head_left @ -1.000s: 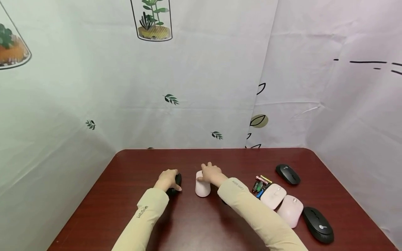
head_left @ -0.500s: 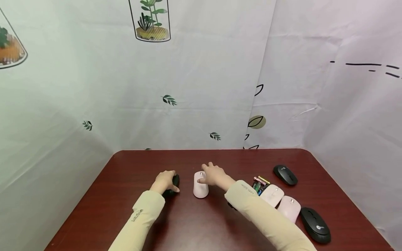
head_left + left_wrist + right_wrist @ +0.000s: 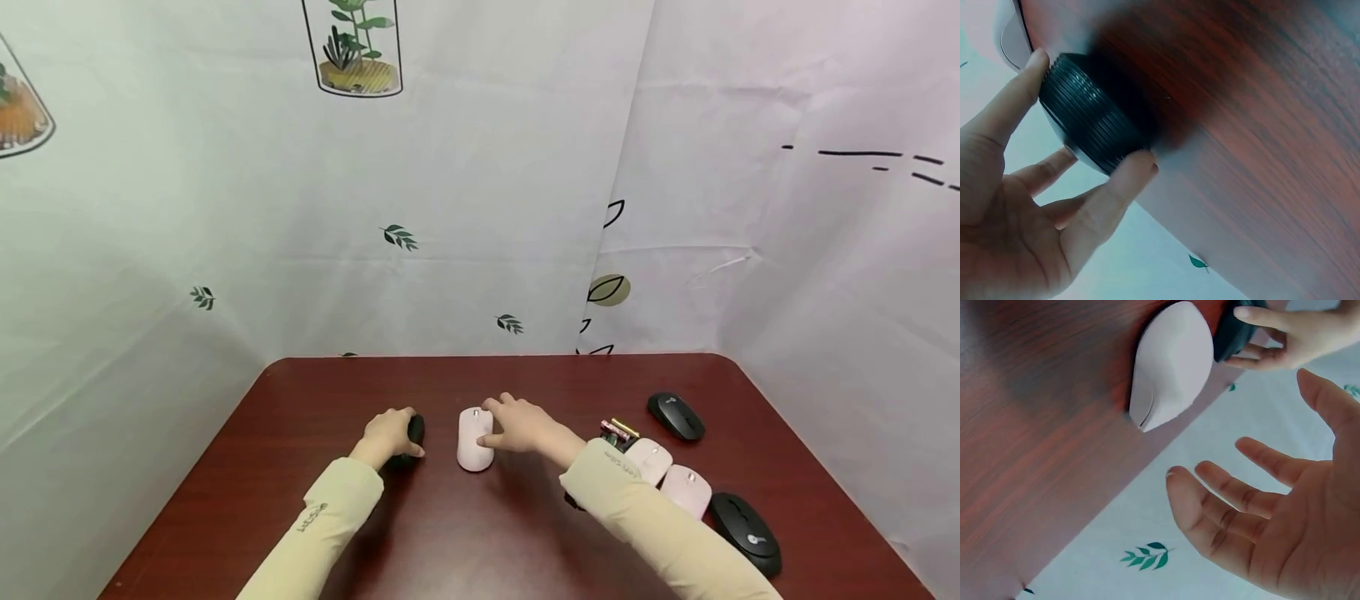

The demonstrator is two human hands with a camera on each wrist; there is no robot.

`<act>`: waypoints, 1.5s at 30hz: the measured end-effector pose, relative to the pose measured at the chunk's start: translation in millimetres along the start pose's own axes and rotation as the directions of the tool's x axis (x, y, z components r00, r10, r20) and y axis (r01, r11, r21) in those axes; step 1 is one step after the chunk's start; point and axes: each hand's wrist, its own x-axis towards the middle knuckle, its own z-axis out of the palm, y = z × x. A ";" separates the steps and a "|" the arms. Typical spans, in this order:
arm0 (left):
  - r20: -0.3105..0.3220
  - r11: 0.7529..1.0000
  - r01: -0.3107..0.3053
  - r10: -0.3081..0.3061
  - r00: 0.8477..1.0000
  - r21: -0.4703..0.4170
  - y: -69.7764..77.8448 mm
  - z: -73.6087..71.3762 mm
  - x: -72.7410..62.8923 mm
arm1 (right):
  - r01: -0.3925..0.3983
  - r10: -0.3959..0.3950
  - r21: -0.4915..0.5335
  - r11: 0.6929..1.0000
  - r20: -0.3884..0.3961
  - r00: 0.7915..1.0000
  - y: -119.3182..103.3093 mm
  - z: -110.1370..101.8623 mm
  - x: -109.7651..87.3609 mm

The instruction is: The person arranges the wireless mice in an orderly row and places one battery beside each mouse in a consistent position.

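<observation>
At the middle of the table, my left hand (image 3: 385, 435) grips a black mouse (image 3: 416, 430), thumb on its near side. In the left wrist view the ridged side of that mouse shows between the thumb and fingertips (image 3: 1132, 169). Just to its right a pale pink mouse (image 3: 469, 442) lies on the table, its length pointing away from me. My right hand (image 3: 522, 425) is beside this pink mouse, fingers spread. The right wrist view shows a gap between the right hand (image 3: 1272, 519) and the pink mouse (image 3: 1175, 359), with nothing in the palm.
To the right lie several batteries (image 3: 617, 431), a white mouse (image 3: 649, 459), another pink mouse (image 3: 686, 490) and two black mice, one farther back (image 3: 676, 416) and one nearer (image 3: 746, 533). A small dark thing (image 3: 573, 502) peeks out from under the right sleeve. A patterned cloth (image 3: 450, 208) hangs behind.
My right hand has drawn away to the right from the pink mouse, which stays on the table. The left hand keeps hold of the black mouse. The head view has shifted slightly.
</observation>
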 end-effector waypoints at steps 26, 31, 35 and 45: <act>-0.213 0.962 -0.266 0.249 0.945 -0.058 7.2 -2.1 -12.1 | -0.013 0.015 0.034 0.999 -0.051 0.999 52.3 -7.5 -51.7; -0.225 0.915 -0.381 0.348 0.910 -0.128 10.4 0.1 -11.3 | -0.018 0.021 0.033 0.999 -0.083 0.996 56.0 -10.6 -50.6; -0.256 0.891 -0.432 0.388 0.885 -0.143 15.8 0.2 -11.0 | -0.015 0.020 0.050 0.999 -0.112 0.993 60.1 -9.4 -51.8; -0.331 0.889 -0.443 0.385 0.862 -0.119 37.1 11.9 -2.2 | 0.011 -0.010 0.001 1.000 -0.303 0.953 89.0 -5.8 -55.6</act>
